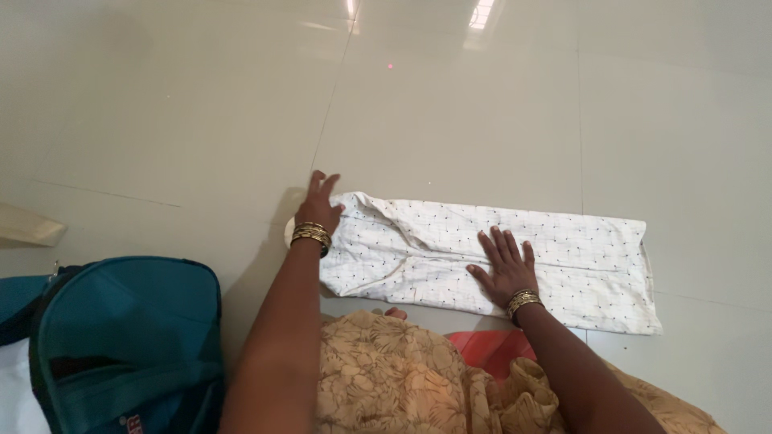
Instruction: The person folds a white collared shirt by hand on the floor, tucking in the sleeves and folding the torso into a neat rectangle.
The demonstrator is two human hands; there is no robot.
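Observation:
A white garment (563,257) with small dark marks lies folded into a long strip on the pale tiled floor (450,104). My left hand (318,206) rests at its left end, fingers spread, touching the collar edge. Flat on the middle of the cloth, palm down, lies my right hand (507,261). Both wrists wear gold bangles. Neither hand grips anything.
A teal bag (129,337) with an open zip sits at the lower left. My lap in tan floral cloth (386,378) and a red fabric piece (490,347) fill the bottom middle. A pale object (28,227) lies at the left edge.

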